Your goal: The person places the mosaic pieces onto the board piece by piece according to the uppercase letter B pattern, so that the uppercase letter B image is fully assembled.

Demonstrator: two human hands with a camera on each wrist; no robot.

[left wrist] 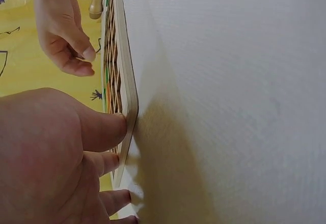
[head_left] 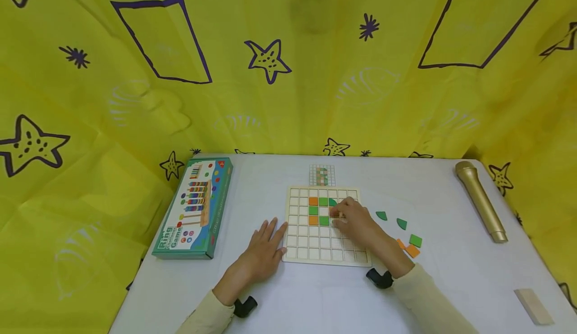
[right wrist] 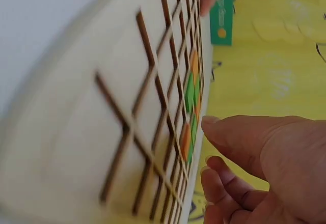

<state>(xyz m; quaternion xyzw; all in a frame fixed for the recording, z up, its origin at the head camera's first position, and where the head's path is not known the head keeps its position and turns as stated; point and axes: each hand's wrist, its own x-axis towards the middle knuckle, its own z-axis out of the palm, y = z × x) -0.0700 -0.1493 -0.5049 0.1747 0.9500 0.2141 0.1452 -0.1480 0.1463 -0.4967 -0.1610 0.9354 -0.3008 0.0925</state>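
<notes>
A pale wooden grid board bears orange squares, green squares and a green quarter-circle piece in its upper middle. My left hand lies at the board's left edge, fingers spread; in the left wrist view its thumb touches the rim. Over the pattern's right side is my right hand, thumb and fingers loosely bent. An orange piece sits on the board near that hand in the right wrist view. Between the thumb and fingers no piece shows.
Behind the board lies a small pattern card. Loose green quarter-circles, a green square and orange pieces lie right of it. A game box is at left, a gold microphone and beige block at right.
</notes>
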